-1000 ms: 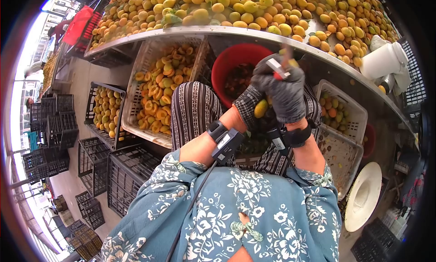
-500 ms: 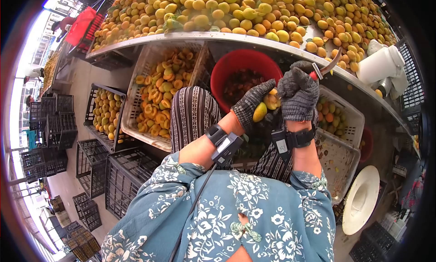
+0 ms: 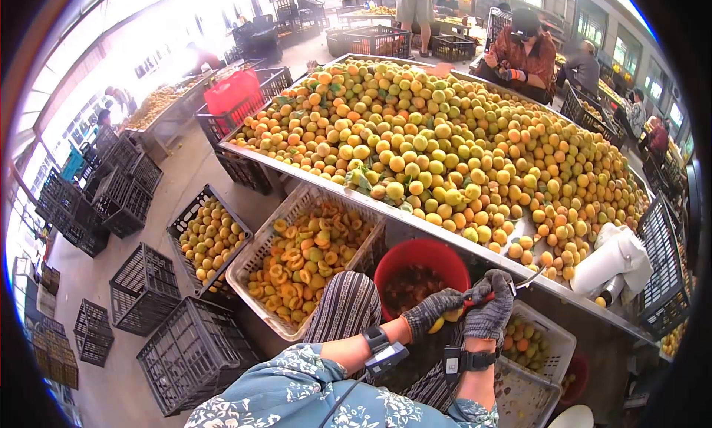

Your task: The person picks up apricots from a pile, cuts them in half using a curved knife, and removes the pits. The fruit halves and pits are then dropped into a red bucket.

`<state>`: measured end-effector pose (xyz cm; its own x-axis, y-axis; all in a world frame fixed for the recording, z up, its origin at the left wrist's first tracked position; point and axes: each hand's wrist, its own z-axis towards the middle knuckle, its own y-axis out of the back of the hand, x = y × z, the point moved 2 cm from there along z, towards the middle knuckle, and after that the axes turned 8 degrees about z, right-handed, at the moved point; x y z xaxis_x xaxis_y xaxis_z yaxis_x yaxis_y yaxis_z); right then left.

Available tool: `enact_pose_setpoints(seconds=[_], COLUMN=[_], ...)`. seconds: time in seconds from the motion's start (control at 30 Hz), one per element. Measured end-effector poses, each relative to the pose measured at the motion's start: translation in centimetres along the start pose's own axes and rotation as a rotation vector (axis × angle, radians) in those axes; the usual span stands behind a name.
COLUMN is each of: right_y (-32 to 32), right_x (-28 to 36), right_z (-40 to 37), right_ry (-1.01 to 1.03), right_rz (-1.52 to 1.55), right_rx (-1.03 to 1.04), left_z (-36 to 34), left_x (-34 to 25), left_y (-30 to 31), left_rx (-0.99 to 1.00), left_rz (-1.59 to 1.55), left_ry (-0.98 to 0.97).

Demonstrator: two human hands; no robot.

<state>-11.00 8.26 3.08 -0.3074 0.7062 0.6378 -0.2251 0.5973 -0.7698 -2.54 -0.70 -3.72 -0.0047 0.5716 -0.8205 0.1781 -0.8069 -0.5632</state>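
Note:
My left hand (image 3: 432,311), in a dark grey knitted glove, is closed around a yellow apricot (image 3: 437,325) that shows below the fingers. Close beside it my right hand (image 3: 489,313), gloved alike, grips a knife with a curved metal blade (image 3: 529,277) and a red handle. The blade points up and right, away from the fruit. Both hands meet just right of a red bucket (image 3: 387,263) with dark brown pieces in its bottom. My fingers partly hide the fruit and handle.
A metal-edged table heaped with apricots (image 3: 445,146) spans the front. A pale crate holds halved apricots (image 3: 311,254); a black crate (image 3: 194,214) of whole ones stands left. At right are another pale crate (image 3: 561,346) and a white container (image 3: 604,261). Several people work farther off.
The view has tilted up, showing more of the table and room. My hands have come together, with the knife's red handle now showing between them. The left hand keeps hold of the apricot.

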Motion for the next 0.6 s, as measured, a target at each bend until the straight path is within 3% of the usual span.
enact_pose_setpoints(seconds=[0.13,0.2,0.3,0.6], right_y=[-0.6,-0.5,-0.9,-1.1], right_x=[0.1,-0.1,0.0,-0.8], right_z=[-0.4,-0.1,-0.1,-0.1], right_ry=[0.024,0.046,0.125,-0.043], right_rz=[-0.001,-0.012,-0.061,0.093], right_rx=[-0.047,-0.06,-0.03,-0.001], left_z=[-1.4,-1.8,-3.1,-2.2], left_x=[-1.4,-1.6,-5.5,-2.8], left_y=[-1.3,-1.8,-4.1,-1.9], left_rx=[-0.021,0.028,0.082,0.035], left_rz=[-0.262,-0.401,-0.438,-0.415], left_ry=[0.19,0.394,0.482,0.416])
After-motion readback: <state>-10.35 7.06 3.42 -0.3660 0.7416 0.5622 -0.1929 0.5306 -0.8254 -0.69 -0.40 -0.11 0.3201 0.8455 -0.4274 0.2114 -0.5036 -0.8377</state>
